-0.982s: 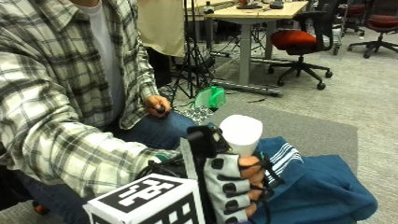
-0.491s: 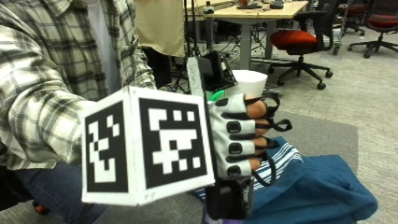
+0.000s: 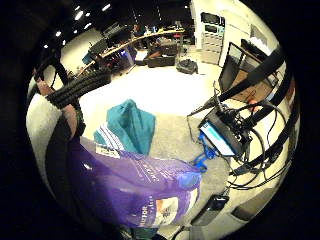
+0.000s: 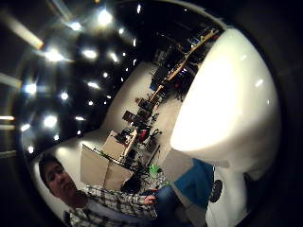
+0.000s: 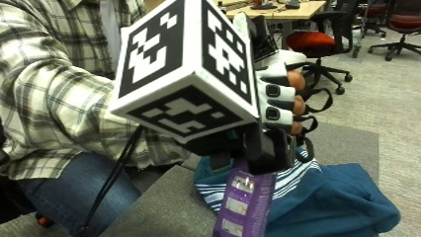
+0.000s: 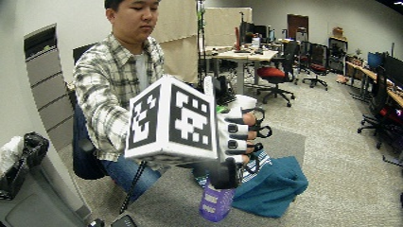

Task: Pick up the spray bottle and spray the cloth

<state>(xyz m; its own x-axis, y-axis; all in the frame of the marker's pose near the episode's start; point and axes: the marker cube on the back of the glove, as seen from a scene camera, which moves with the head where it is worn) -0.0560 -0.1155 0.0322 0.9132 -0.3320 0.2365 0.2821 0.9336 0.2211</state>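
Room: we are looking at an open office with grey carpet, desks (image 6: pixel 242 54) and rolling chairs, one with a red seat (image 5: pixel 319 42).
Surface: a grey mat (image 5: pixel 164 210) is lying over the floor and carrying the cloth; we are not seeing a worktop under the things.
Person: a person in a plaid shirt (image 5: pixel 46 94) and jeans is sitting at the left, reaching the right arm out over the mat.
Right hand: the gloved right hand (image 5: pixel 279 101) is raised in the middle of the scene, its fingers (image 5: pixel 295 104) curling round the neck of the spray bottle.
Spray bottle: the spray bottle (image 5: pixel 244 205) is hanging upright from that hand, clear of the mat; we are seeing a purple body with a printed label below the hand and a white head (image 4: pixel 232 99) above it, close against the palm.
Cloth: the teal cloth (image 5: pixel 335 207), with a white striped band (image 5: pixel 293 173), is lying bunched on the mat toward its right edge, below and just behind the bottle, which is not touching it.
Other hand: we are making out the bare hand (image 4: pixel 150 200) resting on the person's lap, but we cannot tell how its fingers are lying.
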